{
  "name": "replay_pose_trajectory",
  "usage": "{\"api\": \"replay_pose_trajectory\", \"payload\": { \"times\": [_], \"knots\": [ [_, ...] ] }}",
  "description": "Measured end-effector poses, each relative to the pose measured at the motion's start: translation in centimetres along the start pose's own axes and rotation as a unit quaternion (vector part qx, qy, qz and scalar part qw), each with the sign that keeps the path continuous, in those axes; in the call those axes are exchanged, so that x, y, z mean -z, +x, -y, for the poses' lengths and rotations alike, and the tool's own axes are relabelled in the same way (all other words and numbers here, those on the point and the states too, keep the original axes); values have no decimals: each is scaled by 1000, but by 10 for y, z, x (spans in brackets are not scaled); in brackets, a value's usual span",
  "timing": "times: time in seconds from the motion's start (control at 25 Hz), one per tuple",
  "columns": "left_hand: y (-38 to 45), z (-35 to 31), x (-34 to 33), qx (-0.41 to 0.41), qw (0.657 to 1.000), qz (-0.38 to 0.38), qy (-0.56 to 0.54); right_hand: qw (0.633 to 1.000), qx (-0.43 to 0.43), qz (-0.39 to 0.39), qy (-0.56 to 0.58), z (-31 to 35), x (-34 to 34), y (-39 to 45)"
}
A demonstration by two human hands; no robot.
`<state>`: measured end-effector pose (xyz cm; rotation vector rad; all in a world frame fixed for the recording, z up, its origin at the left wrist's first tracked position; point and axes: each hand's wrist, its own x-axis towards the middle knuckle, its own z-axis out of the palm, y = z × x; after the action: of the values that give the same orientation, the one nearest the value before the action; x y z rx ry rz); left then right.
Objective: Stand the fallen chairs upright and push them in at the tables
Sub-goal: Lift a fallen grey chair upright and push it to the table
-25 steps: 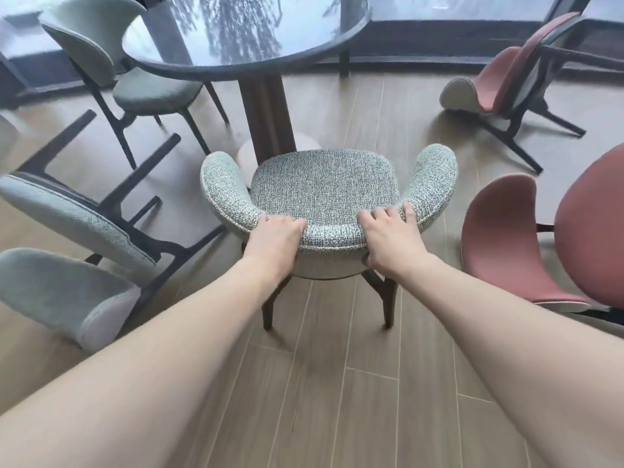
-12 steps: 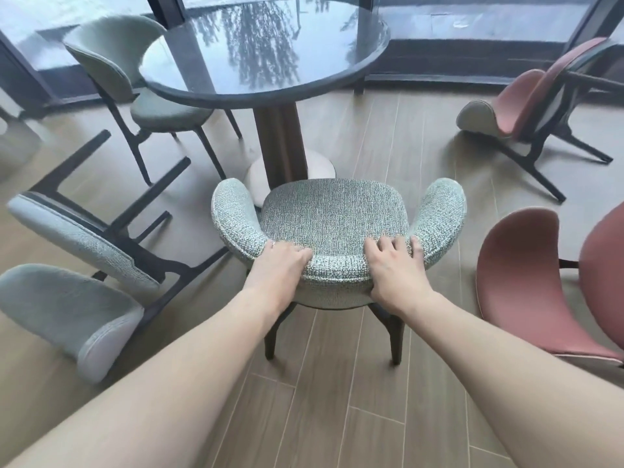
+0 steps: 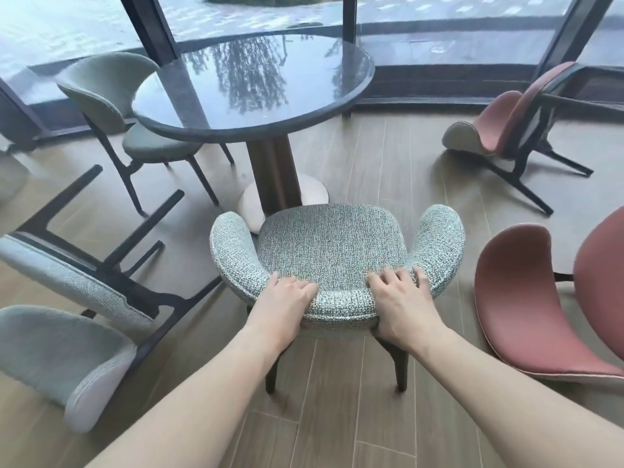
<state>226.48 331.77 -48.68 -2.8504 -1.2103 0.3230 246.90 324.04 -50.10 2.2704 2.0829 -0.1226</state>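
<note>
A speckled grey-green chair stands upright in front of me, its seat facing the round dark table. My left hand and my right hand both grip the top of its curved backrest. The seat's front edge sits just short of the table's pedestal. On the left a pale grey-green chair lies on its side with its dark legs pointing up. A pink chair lies tipped over at the far right, and another pink chair lies beside my right arm.
A green chair stands upright at the table's left side. Tall windows with dark frames run along the far wall. Wood-plank floor lies open between the table and the far pink chair.
The camera has tilted up, so more of the table and windows shows. Both hands stay on the backrest, and the chair has stayed close to the pedestal.
</note>
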Motion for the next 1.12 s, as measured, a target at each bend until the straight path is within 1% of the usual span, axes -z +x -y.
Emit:
{"api": "replay_pose_trajectory", "payload": {
  "times": [0.12,0.24,0.36,0.4,0.48,0.52,0.56,0.6,0.72,0.8,0.92,1.0,1.12],
  "knots": [
    [3,18,-2,-75,997,-5,-16,999,-3,29,33,-1,6,2],
    [12,36,4,-156,987,45,-11,997,-23,60,43,1,12,1],
    [19,47,6,-160,981,105,-3,997,-25,59,31,2,15,2],
    [19,47,6,-164,980,114,13,998,-15,57,18,4,14,1],
    [18,48,6,-182,976,112,33,998,51,45,-15,6,8,-1],
    [19,49,6,-199,975,98,30,996,85,28,-27,5,4,-1],
    [21,50,5,-218,972,81,29,994,102,14,-34,3,4,0],
    [25,52,6,-233,970,70,26,994,105,19,-37,1,6,3],
    [33,57,11,-238,969,70,17,991,104,52,-67,0,12,11],
    [31,59,10,-242,967,71,28,990,101,44,-85,4,13,13],
    [32,74,15,-245,967,69,32,992,91,52,-75,18,16,17],
    [30,92,16,-240,968,65,40,993,89,44,-69,32,15,26],
    [33,122,18,-228,968,75,76,993,93,40,-53,56,13,44]
  ]
}}
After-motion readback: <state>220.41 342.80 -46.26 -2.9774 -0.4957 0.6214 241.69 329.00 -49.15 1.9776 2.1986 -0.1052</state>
